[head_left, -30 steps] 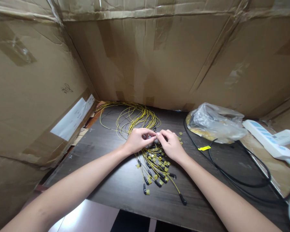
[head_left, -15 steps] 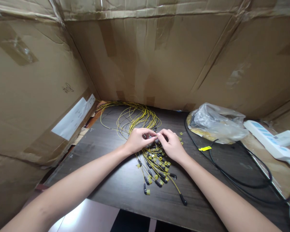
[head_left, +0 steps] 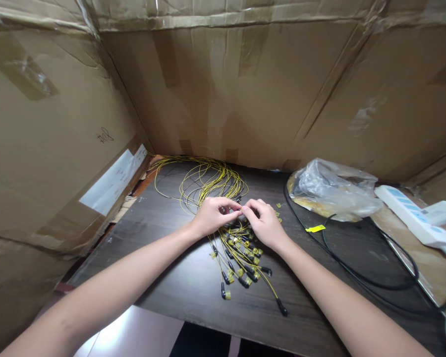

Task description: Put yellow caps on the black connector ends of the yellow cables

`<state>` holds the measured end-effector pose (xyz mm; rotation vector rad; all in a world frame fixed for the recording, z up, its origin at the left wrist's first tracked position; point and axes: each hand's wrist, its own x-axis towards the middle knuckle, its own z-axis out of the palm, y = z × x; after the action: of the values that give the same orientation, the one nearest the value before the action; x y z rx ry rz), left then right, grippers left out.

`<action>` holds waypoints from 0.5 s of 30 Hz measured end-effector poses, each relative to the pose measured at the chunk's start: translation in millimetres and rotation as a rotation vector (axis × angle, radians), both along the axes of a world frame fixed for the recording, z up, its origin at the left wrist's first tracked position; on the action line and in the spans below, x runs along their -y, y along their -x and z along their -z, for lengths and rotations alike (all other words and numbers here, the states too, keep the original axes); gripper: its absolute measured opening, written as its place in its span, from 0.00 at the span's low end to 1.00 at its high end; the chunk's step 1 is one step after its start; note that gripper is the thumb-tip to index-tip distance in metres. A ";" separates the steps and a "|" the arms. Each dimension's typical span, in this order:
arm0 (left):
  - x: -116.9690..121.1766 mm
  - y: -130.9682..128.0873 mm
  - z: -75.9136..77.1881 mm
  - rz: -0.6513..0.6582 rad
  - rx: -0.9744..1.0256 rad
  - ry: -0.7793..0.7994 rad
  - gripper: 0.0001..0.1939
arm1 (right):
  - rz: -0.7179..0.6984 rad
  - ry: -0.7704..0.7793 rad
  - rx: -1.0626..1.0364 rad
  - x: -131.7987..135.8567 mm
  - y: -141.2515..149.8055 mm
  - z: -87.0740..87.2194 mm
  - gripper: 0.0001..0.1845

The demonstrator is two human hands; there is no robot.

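A makeshift workshop is suggested: a dark wood-grain tabletop (head_left: 182,285) is walled in by taped brown cardboard panels (head_left: 260,99), thin yellow wires (head_left: 225,186) with black connectors (head_left: 281,307) are spread there, and a long white power strip (head_left: 416,221) is seen.

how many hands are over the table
2: the left hand, in front of the looped yellow wires, and the right hand, beside it near the black plugs. Their fingertips meet, apparently around a small piece, mostly hidden. No other hand shows.
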<state>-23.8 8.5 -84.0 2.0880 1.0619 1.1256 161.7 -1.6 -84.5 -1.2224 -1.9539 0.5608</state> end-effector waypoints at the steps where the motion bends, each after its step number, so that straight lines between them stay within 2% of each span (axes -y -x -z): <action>1: 0.3 0.0 -0.3 -0.002 -0.006 -0.008 0.08 | -0.004 0.003 0.002 -0.1 -0.1 0.1 0.17; 4: 1.1 -0.2 -1.9 -0.010 -0.017 -0.017 0.07 | -0.004 0.009 0.001 0.6 -0.1 -0.9 0.17; 9: 0.9 -0.4 -2.6 0.002 0.002 -0.002 0.06 | 0.006 -0.005 -0.037 2.3 0.3 -3.3 0.09; 15: 1.0 -0.5 -0.5 0.011 -0.005 -0.020 0.06 | 0.003 -0.004 0.011 -0.3 0.5 3.0 0.18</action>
<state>-23.3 7.5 -83.6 2.1112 1.0448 1.1308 161.2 -1.3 -87.5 -1.2279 -1.9611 0.5495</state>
